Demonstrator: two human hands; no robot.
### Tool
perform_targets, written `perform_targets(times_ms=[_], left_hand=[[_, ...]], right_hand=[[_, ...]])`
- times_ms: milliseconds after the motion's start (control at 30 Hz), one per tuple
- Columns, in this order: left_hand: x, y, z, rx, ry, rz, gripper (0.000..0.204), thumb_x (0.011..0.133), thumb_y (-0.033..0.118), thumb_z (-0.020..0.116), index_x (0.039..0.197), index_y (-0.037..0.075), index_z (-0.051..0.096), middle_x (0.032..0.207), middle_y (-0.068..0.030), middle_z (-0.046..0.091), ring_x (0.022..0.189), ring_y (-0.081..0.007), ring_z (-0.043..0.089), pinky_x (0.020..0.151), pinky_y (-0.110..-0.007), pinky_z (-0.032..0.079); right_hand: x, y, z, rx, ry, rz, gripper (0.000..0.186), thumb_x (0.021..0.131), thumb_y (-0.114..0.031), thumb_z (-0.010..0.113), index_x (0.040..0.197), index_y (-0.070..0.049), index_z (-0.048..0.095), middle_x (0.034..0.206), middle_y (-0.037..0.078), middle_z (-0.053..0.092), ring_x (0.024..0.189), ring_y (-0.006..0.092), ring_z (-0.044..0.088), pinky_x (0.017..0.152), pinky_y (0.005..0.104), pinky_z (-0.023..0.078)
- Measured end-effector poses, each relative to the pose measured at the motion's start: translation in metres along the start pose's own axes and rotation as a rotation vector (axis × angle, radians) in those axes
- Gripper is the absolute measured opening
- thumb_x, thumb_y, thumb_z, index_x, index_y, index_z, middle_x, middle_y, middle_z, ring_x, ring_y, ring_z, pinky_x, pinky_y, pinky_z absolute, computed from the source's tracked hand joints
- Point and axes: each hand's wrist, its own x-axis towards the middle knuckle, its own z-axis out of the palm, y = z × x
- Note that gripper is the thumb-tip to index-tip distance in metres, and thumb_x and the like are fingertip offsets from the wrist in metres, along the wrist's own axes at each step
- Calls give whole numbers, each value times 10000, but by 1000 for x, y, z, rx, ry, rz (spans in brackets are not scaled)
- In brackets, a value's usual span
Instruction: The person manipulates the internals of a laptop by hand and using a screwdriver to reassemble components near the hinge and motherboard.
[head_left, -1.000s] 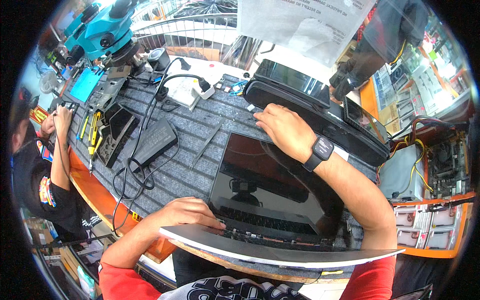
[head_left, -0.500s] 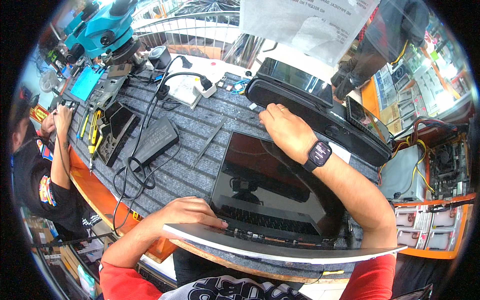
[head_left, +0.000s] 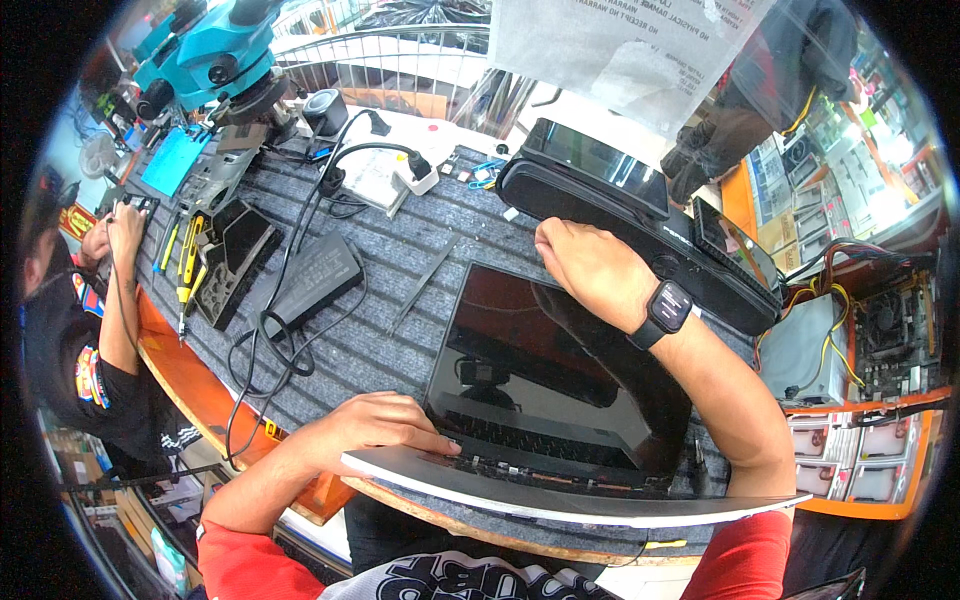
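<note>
In front of me a laptop is opened out, its black glossy screen (head_left: 550, 350) lying face up on the mat. Its other half, a thin panel with a pale edge (head_left: 560, 507), stands nearly edge-on toward me, and a keyboard is mirrored in the screen. Small parts are exposed along the hinge strip. My left hand (head_left: 385, 425) is closed at the strip's left end, a fingertip touching there; its thumb is hidden. Over the screen's far right edge is my right hand (head_left: 595, 268), fingers curled; what they hold, if anything, is hidden. Metal tweezers (head_left: 424, 284) lie left of the screen.
A black soundbar (head_left: 600, 203) with a phone-like device on it stands beyond my right hand. Left lie a black power adapter (head_left: 316, 285), cables and a yellow cutter (head_left: 187, 262). A blue microscope (head_left: 215, 62) is far left, near another person's hands (head_left: 122, 232).
My right hand has shifted slightly to the right and nearer, its fingers more tucked in. My left hand stays at the hinge strip, and the laptop has not visibly moved.
</note>
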Motion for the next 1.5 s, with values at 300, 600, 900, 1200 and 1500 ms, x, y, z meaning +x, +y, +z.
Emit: perform_targets(times_ms=[300,600,900,1200,1500], left_hand=[[3,5,-2,-3,16,-8,459,897,353,669,1250,61,681,1140,-84,726,949,-257,688,800,-385,524],[1,3,0,-7,16,-20,454,892,351,672,1249,71,683,1162,-76,724,952,-253,685,810,-383,521],[0,4,-4,-6,2,-29,400,900,263,693,1225,29,702,1126,-110,722,969,-276,676,837,-394,529],[-14,6,9,6,115,-248,178,799,86,789,972,58,758,975,-126,739,917,-312,705,820,-405,543],[-4,10,12,18,168,-155,212,785,-5,741,994,-1,706,952,-116,716,897,-248,675,818,-368,521]], right_hand=[[-2,8,-8,121,10,34,167,946,-163,652,996,-30,565,787,168,679,792,359,704,696,440,566],[-2,11,-17,339,41,35,163,966,-149,651,1011,-5,591,732,132,637,655,253,648,626,357,516],[-16,5,-87,906,90,266,153,1027,-171,592,1059,-24,619,782,-22,577,699,50,530,633,211,455],[-79,-20,-208,526,572,494,311,1007,-351,618,1085,-54,663,719,-62,518,580,25,402,505,195,292],[-243,-123,-251,618,833,407,312,1042,-299,541,1142,-6,575,670,-59,406,535,18,310,480,189,233]])
